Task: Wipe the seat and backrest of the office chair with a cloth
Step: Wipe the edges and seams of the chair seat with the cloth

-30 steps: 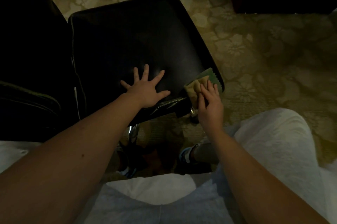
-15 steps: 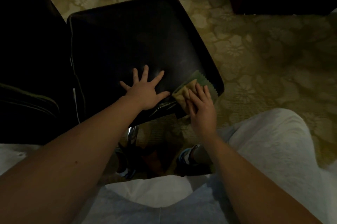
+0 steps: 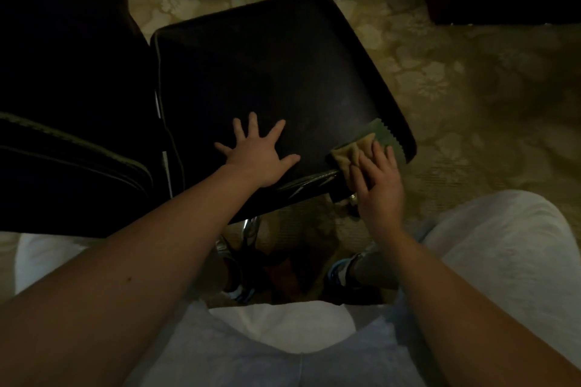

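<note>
The cloth (image 3: 352, 150) is spread over the near right corner of the black seat (image 3: 267, 72), its toothed edge showing on the far side; it is pressed down by the right hand (image 3: 380, 188), the grip open, fingers nearly straight; the left hand (image 3: 261, 157) is laid flat near the seat's front edge, fingers splayed, nothing held; the dark backrest (image 3: 63, 150) is seen at the left; patterned carpet (image 3: 471, 87) lies beneath.

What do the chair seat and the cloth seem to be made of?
The seat looks like black leather or vinyl: smooth, with glossy creases at its near edge. The cloth is matte fabric, tan over green, zigzag-cut edge; fibre unclear.
</note>
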### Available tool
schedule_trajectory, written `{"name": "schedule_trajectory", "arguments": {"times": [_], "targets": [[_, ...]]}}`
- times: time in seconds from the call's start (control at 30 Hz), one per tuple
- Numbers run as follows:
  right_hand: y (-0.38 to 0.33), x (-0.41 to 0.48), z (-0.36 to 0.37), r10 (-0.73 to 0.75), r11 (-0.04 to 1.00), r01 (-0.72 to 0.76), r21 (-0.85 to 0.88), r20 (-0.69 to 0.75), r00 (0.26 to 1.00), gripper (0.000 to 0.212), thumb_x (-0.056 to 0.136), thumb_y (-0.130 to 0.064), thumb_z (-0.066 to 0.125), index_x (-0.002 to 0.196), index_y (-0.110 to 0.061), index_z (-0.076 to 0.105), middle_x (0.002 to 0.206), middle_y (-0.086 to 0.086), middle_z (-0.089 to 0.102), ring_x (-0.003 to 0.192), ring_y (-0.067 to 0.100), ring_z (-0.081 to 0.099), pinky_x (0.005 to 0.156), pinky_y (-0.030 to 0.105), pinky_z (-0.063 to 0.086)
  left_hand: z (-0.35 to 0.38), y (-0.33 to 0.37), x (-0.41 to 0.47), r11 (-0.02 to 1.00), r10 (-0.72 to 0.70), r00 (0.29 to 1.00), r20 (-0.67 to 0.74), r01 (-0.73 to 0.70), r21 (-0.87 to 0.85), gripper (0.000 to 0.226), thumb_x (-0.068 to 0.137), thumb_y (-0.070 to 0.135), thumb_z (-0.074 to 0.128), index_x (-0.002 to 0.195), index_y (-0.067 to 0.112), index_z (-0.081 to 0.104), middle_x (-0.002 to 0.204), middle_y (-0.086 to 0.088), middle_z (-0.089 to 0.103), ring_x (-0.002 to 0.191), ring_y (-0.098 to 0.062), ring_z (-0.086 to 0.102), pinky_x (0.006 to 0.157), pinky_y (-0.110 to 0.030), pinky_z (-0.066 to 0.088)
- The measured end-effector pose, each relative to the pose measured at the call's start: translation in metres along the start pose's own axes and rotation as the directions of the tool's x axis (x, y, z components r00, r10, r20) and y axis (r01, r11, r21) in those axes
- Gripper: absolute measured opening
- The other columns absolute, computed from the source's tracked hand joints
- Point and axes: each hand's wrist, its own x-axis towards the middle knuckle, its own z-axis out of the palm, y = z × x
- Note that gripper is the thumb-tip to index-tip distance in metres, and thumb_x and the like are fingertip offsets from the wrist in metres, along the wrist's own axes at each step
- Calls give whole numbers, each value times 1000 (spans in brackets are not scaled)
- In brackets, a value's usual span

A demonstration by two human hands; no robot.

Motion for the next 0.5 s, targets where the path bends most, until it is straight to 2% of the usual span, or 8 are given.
{"name": "schedule_trajectory", "arguments": {"times": [0.1,0.2,0.27,0.4,0.5], "targets": [[4,12,-7,48,998,-47,43,-28,998,33,99,-23,60,131,-20,64,151,5,47,147,27,30,119,36,26,2,-8,-2,998,-53,998,25,53,-31,93,89,80,43,159,46,-7,168,-9,-22,154,-42,-17,114,-78,6],[6,24,-13,160,983,-152,104,-74,984,32,99,-23,60,130,-20,65,150,8,49,146,29,34,118,34,27,4,-15,-3,998,-42,998,39,43,-42,94,88,81,44,159,48,-9,168,-7,-24,154,-41,-18,114,-78,7],[4,24,-13,180,980,-172,100,-78,981,32,98,-21,60,130,-17,65,150,10,48,145,31,34,116,32,26,4,-15,-2,998,-33,998,50,36,-48,94,88,80,45,158,48,-9,168,-7,-25,154,-41,-19,114,-79,6],[-10,12,-9,118,991,-116,66,-32,993,33,98,-21,61,131,-19,64,152,8,45,147,29,30,119,36,24,3,-14,1,999,-23,997,72,27,-44,94,88,80,45,158,48,-10,167,-7,-28,153,-42,-20,113,-80,6],[-19,-2,1,19,1000,-19,24,17,1000,32,98,-22,61,129,-18,66,151,4,47,148,26,27,118,31,21,2,-15,1,998,-21,997,80,26,-52,94,89,79,46,158,49,-9,167,-6,-28,153,-42,-21,113,-80,6]]}}
